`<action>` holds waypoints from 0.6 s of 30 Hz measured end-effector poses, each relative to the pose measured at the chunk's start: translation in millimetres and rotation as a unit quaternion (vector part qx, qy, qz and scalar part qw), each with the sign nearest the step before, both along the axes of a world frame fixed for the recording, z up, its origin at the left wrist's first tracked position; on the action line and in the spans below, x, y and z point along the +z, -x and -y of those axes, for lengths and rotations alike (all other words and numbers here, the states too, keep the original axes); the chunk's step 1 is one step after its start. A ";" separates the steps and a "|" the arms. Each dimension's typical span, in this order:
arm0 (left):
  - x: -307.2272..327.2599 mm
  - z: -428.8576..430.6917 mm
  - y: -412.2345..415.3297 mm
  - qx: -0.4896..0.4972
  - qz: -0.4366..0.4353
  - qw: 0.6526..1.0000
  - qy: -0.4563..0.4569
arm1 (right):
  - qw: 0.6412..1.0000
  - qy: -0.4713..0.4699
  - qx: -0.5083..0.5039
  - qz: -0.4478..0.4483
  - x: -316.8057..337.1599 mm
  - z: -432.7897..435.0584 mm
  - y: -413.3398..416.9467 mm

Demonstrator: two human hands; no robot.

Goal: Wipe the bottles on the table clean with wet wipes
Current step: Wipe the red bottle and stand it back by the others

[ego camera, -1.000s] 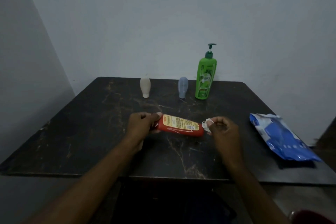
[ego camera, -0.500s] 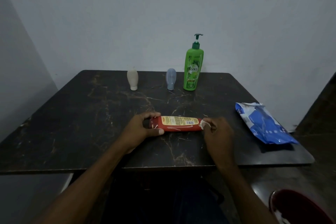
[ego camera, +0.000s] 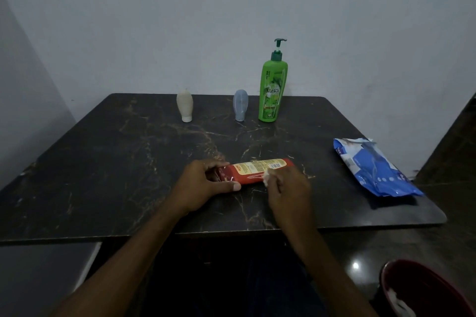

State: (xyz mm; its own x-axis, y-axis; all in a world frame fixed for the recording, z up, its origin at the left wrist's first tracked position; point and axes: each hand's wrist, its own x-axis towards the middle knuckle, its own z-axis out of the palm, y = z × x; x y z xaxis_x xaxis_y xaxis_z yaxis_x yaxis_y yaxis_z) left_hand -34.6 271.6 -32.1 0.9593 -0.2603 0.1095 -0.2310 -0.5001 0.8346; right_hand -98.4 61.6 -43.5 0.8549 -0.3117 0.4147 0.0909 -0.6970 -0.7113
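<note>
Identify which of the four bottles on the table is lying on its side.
The red bottle, near the front; the green pump bottle, blue bottle and cream bottle stand at the back.

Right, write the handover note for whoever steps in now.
Left hand grips the left end of the red bottle, held on its side at the table front.
Right hand pinches a wet wipe against its right half.
Beige bottle, blue-grey bottle and green pump bottle stand at the back; wipes pack lies right.
Done: red bottle mid-wipe. Left: finish it; whether the other three are wiped does not show.
</note>
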 end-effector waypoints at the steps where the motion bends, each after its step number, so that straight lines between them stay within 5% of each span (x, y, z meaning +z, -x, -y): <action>1: 0.3 0.2 1.0 -0.002 0.004 1.000 0.003 | 0.999 0.011 0.030 0.014 -1.5 -11.7 3.2; 6: 0.3 -0.2 0.8 0.002 0.018 1.000 -0.006 | 0.988 0.081 0.113 0.071 -5.1 -29.8 5.7; 13: 0.0 -0.5 -0.5 -0.009 -0.004 1.000 -0.001 | 0.996 -0.036 -0.036 -0.075 6.6 45.9 -13.7; 18: -0.4 0.3 0.7 -0.006 0.004 1.000 -0.008 | 0.999 0.013 0.019 -0.027 12.1 -5.7 0.7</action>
